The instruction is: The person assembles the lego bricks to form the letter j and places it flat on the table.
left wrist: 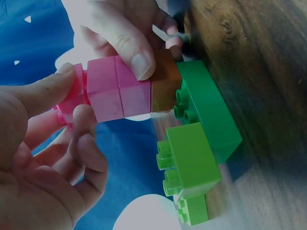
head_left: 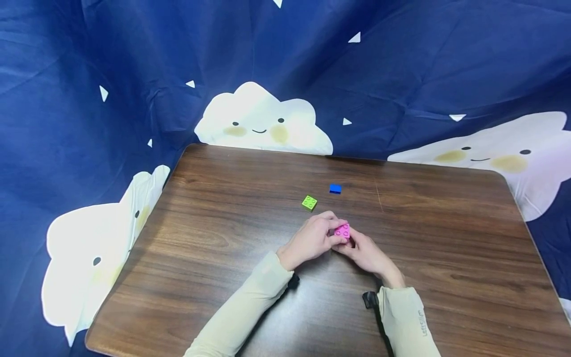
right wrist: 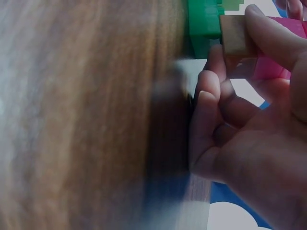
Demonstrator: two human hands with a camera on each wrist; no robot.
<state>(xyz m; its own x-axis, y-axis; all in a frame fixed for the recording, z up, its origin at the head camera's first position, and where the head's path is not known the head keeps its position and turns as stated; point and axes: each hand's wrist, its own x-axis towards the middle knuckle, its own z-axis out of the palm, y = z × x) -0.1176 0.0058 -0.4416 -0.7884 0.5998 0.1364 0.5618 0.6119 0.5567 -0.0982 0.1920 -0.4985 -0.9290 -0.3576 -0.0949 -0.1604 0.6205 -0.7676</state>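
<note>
Left wrist view gives me the clearest look: the block tower stands roughly upright, its long axis rising from the table. The left hand pinches the topmost pink block between thumb and fingers; the right hand, nearer the table, grips lower down, thumb across the bottom pink block by the orange block, fingers curled behind.

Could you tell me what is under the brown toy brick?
A dark green brick, with some studs showing beside the brown brick. Any studs directly beneath are covered.
</note>
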